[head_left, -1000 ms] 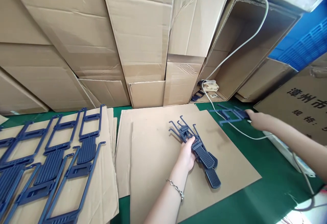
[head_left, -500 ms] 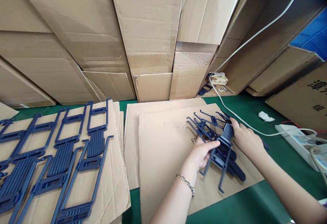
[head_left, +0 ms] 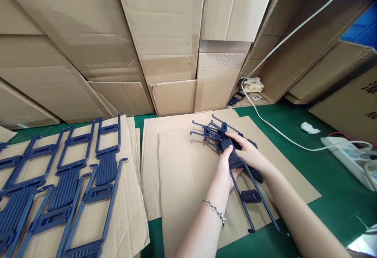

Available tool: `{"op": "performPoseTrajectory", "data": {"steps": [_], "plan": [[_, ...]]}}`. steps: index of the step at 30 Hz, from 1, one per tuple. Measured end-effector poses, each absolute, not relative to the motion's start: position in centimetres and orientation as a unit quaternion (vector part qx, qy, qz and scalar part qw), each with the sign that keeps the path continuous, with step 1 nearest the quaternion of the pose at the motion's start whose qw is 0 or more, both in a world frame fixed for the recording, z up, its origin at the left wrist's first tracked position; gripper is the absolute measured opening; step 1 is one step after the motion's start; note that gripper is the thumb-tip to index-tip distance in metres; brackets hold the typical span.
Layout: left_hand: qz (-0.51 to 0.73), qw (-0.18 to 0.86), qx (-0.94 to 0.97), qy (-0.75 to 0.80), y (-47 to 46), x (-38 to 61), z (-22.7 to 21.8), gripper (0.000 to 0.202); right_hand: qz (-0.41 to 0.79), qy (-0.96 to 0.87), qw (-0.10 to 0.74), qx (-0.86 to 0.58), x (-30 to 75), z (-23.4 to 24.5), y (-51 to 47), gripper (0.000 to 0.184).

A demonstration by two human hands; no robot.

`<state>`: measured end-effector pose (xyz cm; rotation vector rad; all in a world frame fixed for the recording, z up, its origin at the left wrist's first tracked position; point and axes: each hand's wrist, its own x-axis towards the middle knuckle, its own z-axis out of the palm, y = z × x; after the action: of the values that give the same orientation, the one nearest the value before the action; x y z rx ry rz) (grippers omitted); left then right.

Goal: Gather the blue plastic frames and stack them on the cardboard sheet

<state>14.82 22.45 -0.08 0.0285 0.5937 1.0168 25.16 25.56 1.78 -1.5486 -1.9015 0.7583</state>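
Over the cardboard on the right, both hands grip a bunch of dark blue plastic frames that look like folding stands (head_left: 250, 196). My left hand (head_left: 225, 169) is closed on the lower left of the ribbed middle, thumb on top and fingers underneath. From the other side, my right hand (head_left: 249, 154) is closed over the right part of the bunch, its fingers reaching across the top. Thin rods with hooked ends fan out to the upper left, and two longer rods joined by a cross plate extend to the lower right. Parts under the hands are hidden.
Several similar frames (head_left: 106, 167) lie in rows on cardboard at left. Upright cardboard panels (head_left: 173, 97) line the back. A white cable (head_left: 290, 145) runs over the green surface to a power strip (head_left: 347, 161). Crumpled tissue (head_left: 310, 128) lies near it.
Both hands have moved left and closer together with the bunch of stands. The right hand now reaches over the ribbed part, and two long rods with a cross plate extend farther toward the lower right.
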Motion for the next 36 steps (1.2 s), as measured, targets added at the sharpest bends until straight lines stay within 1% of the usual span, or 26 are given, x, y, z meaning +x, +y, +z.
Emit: {"op": "performPoseTrajectory", "data": {"steps": [2, 7, 10, 12, 14, 16, 29, 31, 33, 35, 36], "plan": [[0.477, 0.831, 0.004, 0.287, 22.6, 14.8, 0.0, 0.041, 0.333, -0.674, 0.341, -0.565, 24.8, 1.5, 25.4, 0.048], [0.475, 0.822, 0.002, 0.314, 22.5, 15.2, 0.3, 0.042, 0.558, -0.486, 0.466, -0.486, 25.2, 2.2, 24.5, 0.039], [0.481, 0.813, 0.012, 0.327, 22.5, 15.5, 0.3, 0.041, 0.623, -0.345, 0.533, -0.457, 26.2, 2.2, 24.7, 0.028], [0.486, 0.808, 0.018, 0.333, 22.5, 15.5, 0.3, 0.037, 0.659, -0.251, 0.554, -0.443, 26.7, 1.8, 25.2, 0.022], [0.487, 0.806, 0.021, 0.337, 22.5, 15.6, 0.4, 0.034, 0.685, -0.183, 0.561, -0.427, 27.0, 1.5, 25.6, 0.02], [0.485, 0.805, 0.022, 0.34, 22.5, 15.6, 0.4, 0.032, 0.692, -0.156, 0.566, -0.419, 27.0, 1.3, 25.9, 0.02], [0.476, 0.802, 0.033, 0.36, 22.7, 15.8, 0.2, 0.031, 0.692, -0.171, 0.569, -0.41, 26.7, 1.3, 25.8, 0.017], [0.475, 0.8, 0.037, 0.365, 22.7, 15.8, 0.1, 0.031, 0.687, -0.194, 0.568, -0.409, 26.8, 1.0, 26.0, 0.016], [0.474, 0.799, 0.044, 0.367, 22.8, 15.8, 0.2, 0.031, 0.675, -0.254, 0.554, -0.416, 27.1, 0.9, 26.1, 0.018], [0.472, 0.8, 0.053, 0.367, 22.8, 15.7, 0.4, 0.031, 0.637, -0.362, 0.516, -0.444, 27.9, 1.7, 25.8, 0.024], [0.471, 0.801, 0.058, 0.366, 22.8, 15.6, 0.5, 0.031, 0.598, -0.424, 0.495, -0.467, 28.2, 2.5, 25.5, 0.028]]}}
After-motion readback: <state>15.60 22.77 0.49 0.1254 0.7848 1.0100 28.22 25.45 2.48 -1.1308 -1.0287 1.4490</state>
